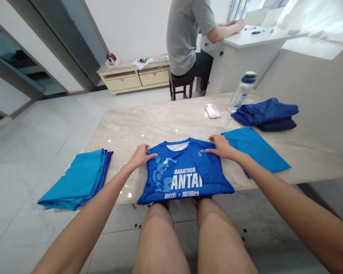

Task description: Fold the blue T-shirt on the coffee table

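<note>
- Two bare hands rest on a blue shirt (185,171) lying flat at the near edge of the worktop (160,121), its hem hanging slightly over the edge.
- Left hand (140,155): grip released, fingers laid on the shirt's shoulder at 9 o'clock from the collar.
- Right hand (221,146): grip released, fingers pressing the opposite shoulder at 3 o'clock from the collar.
- Stack of folded turquoise shirts (77,182): at 9 o'clock of the blue shirt, overhanging the worktop edge.
- Folded light-blue cloth (257,150): just beside the right hand, at 3 o'clock.
- Dark blue folded pile (265,113) and water bottle (242,91): at 1 o'clock, well apart.
- Seated person (188,38): at 12 o'clock, at another desk.
</note>
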Demonstrator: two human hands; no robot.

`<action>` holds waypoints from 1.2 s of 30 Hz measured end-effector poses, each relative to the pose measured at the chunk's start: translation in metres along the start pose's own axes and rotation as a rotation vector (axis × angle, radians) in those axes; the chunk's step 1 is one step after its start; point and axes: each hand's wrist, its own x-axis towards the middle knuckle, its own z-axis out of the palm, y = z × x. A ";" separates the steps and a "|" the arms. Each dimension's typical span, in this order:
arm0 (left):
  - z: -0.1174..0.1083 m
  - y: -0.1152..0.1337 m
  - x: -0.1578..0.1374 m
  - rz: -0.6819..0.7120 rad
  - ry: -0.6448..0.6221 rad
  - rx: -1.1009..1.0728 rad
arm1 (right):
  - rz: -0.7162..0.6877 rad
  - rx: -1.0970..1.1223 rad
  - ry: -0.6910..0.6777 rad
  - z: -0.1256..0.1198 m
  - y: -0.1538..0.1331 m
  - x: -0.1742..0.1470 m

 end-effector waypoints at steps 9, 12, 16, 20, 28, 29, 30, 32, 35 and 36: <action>-0.022 0.014 0.016 0.181 -0.284 0.100 | -0.124 -0.056 -0.443 -0.036 -0.032 0.032; -0.049 0.031 0.025 0.136 -0.114 0.211 | -0.124 -0.161 -0.284 -0.052 -0.051 0.044; -0.101 0.071 0.054 0.023 0.183 0.329 | -0.088 -0.212 0.120 -0.088 -0.078 0.084; -0.158 0.115 0.082 0.086 0.492 0.327 | -0.218 -0.111 0.539 -0.141 -0.109 0.126; -0.176 0.113 0.050 0.343 0.675 0.297 | -0.413 -0.095 0.677 -0.160 -0.109 0.104; -0.163 0.101 0.035 0.357 0.656 0.292 | -0.455 -0.110 0.662 -0.145 -0.097 0.091; -0.148 0.086 0.018 0.368 0.608 0.292 | -0.498 -0.129 0.642 -0.128 -0.084 0.077; -0.115 0.054 -0.015 0.394 0.531 0.315 | -0.570 -0.165 0.566 -0.092 -0.056 0.047; -0.074 0.013 -0.058 0.552 0.337 0.368 | -0.673 -0.193 0.386 -0.048 -0.024 0.004; -0.065 0.004 -0.068 0.607 0.263 0.386 | -0.698 -0.199 0.329 -0.038 -0.017 -0.009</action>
